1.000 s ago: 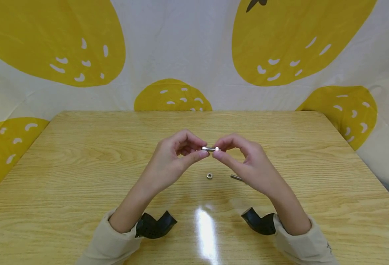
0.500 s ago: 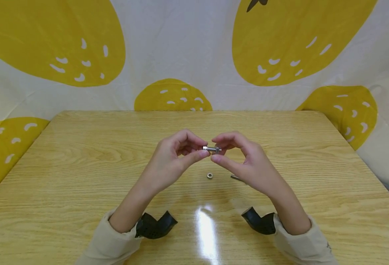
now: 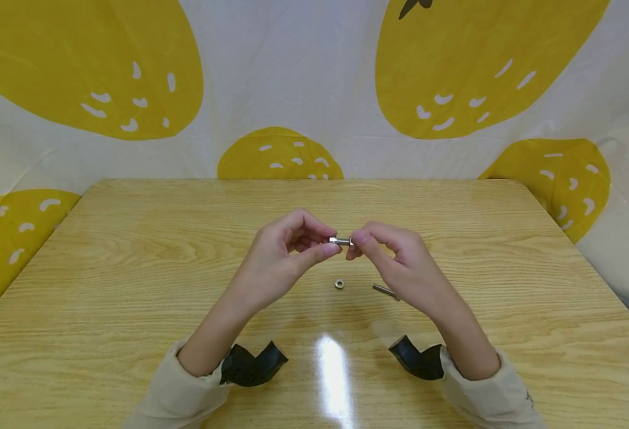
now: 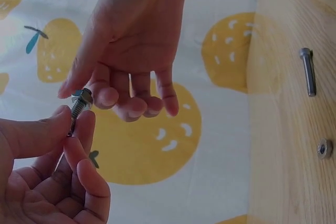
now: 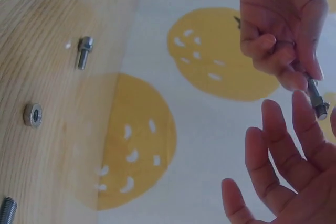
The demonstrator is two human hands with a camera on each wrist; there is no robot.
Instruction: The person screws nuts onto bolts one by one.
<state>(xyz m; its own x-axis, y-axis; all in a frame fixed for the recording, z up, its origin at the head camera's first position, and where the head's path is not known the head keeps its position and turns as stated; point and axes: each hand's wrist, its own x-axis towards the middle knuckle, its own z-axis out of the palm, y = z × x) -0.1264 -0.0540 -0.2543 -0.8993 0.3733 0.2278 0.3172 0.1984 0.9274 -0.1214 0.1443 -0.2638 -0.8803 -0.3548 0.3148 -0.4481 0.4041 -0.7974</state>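
In the head view my left hand point(image 3: 282, 262) pinches the head end of a small silver bolt point(image 3: 342, 241) between thumb and index finger, holding it level above the table. A hex nut point(image 4: 82, 97) sits around the threads near the bolt's free end. My right hand point(image 3: 400, 262) has its thumb and index finger at that nut, one on either side, with the other fingers loosely bent. On the table below lie a loose nut point(image 3: 339, 284) and a second bolt point(image 3: 386, 291), close to my right hand.
The right wrist view shows another short bolt point(image 5: 84, 52) lying on the wooden table point(image 3: 148, 280), hidden in the head view. Black wrist mounts point(image 3: 252, 364) stick inward from both cuffs. A white cloth with yellow fruit prints point(image 3: 293, 89) hangs behind the table.
My right thumb and index finger opened a little off the nut, then closed together at it again, rolled to a new angle. The left hand and bolt have hardly moved.
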